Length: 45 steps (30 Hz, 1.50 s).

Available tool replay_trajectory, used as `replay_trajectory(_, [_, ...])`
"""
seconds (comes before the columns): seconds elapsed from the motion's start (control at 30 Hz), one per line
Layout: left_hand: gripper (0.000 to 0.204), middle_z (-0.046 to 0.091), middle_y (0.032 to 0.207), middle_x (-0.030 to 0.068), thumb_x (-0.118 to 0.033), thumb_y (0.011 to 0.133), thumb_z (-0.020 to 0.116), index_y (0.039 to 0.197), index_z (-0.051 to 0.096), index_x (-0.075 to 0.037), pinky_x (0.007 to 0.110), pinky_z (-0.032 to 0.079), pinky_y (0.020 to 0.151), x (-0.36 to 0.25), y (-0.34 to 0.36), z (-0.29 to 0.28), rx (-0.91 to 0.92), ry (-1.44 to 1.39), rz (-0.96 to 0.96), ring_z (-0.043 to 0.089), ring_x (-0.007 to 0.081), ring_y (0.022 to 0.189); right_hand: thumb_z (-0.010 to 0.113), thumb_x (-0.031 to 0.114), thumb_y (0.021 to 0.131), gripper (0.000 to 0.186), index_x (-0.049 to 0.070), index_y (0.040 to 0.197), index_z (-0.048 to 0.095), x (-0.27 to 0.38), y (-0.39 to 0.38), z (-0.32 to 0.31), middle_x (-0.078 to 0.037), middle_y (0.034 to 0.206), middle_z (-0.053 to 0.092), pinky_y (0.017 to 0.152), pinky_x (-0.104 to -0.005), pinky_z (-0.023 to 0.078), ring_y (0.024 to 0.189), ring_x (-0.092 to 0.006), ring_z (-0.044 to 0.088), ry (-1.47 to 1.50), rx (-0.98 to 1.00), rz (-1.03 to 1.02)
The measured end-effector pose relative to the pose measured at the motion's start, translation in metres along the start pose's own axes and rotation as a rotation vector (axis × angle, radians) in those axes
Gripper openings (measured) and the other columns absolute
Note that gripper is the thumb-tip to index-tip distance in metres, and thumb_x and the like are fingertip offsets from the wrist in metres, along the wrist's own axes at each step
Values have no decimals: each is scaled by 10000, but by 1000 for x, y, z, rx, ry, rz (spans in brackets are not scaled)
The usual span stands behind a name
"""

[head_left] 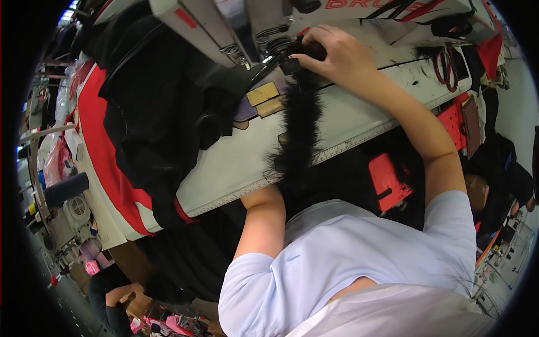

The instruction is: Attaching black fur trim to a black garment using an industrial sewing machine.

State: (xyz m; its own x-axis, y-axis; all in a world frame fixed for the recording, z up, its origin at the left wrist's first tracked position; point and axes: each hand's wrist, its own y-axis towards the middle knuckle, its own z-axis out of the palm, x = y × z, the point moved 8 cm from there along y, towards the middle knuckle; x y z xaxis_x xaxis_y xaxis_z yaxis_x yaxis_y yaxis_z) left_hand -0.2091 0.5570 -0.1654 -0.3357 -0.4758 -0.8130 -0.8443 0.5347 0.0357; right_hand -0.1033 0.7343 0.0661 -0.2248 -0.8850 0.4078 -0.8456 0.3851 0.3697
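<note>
Pale-blue shirt (365,253): worn by the person, close against the table's near edge.
Left arm (264,216): goes in under the table (224,168); left hand hidden, so can't tell its opening or hold. Maybe steadying stuff from below.
Red plate (387,177): below the table edge, right of the left arm.
Ruler strip (359,135): runs along the near edge, probably for quick measuring.
Fur strip (302,112): black, runs from beside the needle area to the near edge; that lie likely keeps it feeding straight.
Right hand (339,53): half curled, thumb and fingers apart around something dark by the needle area; can't tell if gripped. Looks like guiding.
Yellow pads (262,94): left of the fur, maybe guides.
Black cloth (163,106): heaped left of the machine (191,28).
Scissors (447,70): far right on the table, likely parked within reach.
</note>
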Motion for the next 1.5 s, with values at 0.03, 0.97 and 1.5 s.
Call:
replay_trajectory(0.03, [329, 608, 1130, 179, -243, 962, 516, 1176, 577, 0, 386, 461, 943, 1, 0, 1, 1, 4, 0, 584, 283, 1084, 706, 324, 848, 314, 29, 919, 625, -3, 1, 2, -66, 865, 615, 665, -361, 499, 747, -260, 615, -2, -3, 9])
replay_trajectory(0.97, [185, 687, 921, 177, -144, 906, 634, 1012, 685, 0, 369, 505, 847, -50, -180, -70, 683, -91, -273, 658, 304, 938, 647, 89, 880, 134, 33, 1002, 642, 0, -5, 1, -92, 1023, 642, 805, -371, 502, 945, -287, 620, 174, -156, -218])
replay_trajectory(1.5, [279, 698, 1130, 19, 59, 801, 525, 986, 699, -56, 370, 490, 929, -139, 15, -213, -65, 568, 541, 608, 242, 1157, 608, 22, 862, 267, 71, 1122, 644, 46, -5, 27, -51, 1105, 656, 887, -364, 511, 1043, -272, 611, 283, 205, -564])
